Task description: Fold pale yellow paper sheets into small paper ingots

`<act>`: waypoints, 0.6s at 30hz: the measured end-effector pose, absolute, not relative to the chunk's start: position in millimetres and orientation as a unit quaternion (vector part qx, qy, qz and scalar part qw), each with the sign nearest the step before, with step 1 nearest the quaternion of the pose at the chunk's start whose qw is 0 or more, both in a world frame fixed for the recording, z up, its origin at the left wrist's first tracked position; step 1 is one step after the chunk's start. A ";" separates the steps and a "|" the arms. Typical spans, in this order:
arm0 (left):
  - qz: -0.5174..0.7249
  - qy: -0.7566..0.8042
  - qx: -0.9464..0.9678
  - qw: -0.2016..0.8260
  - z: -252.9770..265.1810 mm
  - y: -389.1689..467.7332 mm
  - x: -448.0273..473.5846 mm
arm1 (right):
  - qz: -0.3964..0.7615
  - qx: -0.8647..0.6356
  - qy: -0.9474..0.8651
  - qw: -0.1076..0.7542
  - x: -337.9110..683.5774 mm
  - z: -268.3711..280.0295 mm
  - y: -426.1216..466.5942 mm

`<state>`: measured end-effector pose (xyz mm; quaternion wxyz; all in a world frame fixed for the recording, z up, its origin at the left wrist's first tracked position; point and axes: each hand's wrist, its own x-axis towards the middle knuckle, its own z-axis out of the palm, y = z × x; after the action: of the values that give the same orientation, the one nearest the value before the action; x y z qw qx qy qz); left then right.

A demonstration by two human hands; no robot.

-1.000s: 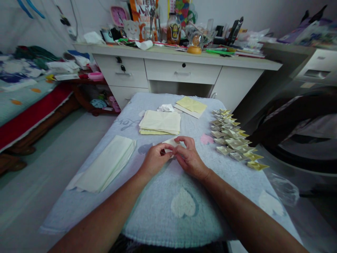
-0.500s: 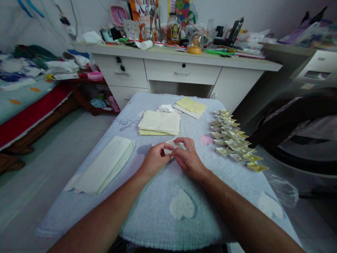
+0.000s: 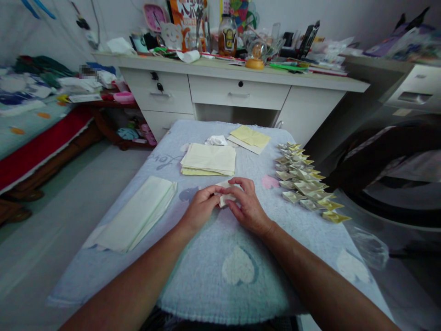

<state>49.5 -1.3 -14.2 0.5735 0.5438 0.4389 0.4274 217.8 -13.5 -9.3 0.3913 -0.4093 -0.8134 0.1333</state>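
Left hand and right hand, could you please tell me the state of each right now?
Left hand: closed, pinching the small folded paper.
Right hand: curled over the same paper; whether it grips cannot be told.

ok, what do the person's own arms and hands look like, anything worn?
The left hand and right hand are ungloved, with no visible ring; some fingers are partly hidden. Both wrists show no watch or bracelet. The left forearm and right forearm are bare, no sleeve or cable in view.
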 end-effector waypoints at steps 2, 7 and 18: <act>0.440 0.428 0.532 0.584 -11.6 -2.7 48.8 | 0.139 -0.417 -0.805 0.398 217.4 -9.5 -13.3; 0.449 0.431 0.530 0.576 -8.6 -3.7 48.5 | 0.133 -0.415 -0.807 0.399 216.8 -10.0 -14.0; 0.438 0.412 0.456 0.656 -12.6 -3.0 45.5 | 0.123 -0.407 -0.812 0.399 217.6 -9.8 -13.9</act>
<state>45.5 -3.0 -12.6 0.6560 0.4560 0.4125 0.4377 217.6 -13.9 -9.8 0.3994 -0.4068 -0.8123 0.1232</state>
